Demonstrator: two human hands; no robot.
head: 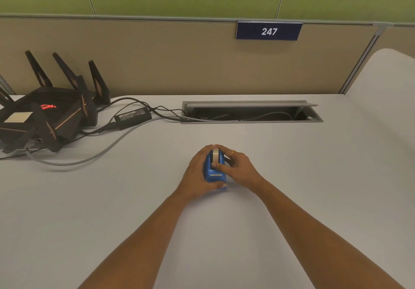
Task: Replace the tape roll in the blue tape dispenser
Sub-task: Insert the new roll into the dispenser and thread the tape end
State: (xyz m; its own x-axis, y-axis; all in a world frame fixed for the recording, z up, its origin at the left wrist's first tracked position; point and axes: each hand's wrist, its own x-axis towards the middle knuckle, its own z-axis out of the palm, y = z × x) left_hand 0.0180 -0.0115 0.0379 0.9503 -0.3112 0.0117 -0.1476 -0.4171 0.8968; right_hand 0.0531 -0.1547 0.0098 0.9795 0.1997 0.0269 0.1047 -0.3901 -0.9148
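The left hand (195, 174) and right hand (239, 168) clasped the sides of the dispenser (215, 174) on the desk (292, 176). A roll (215, 154) sat inside (old or new, unclear), so the swap seemed either pending or finished.

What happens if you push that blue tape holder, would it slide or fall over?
Probably slide: the blue tape dispenser sits on a smooth desk, perhaps why the left hand and right hand both grip it. It looks like hard plastic, so stiff, not squishy. The tape roll stands on edge, so it might roll if lifted out.
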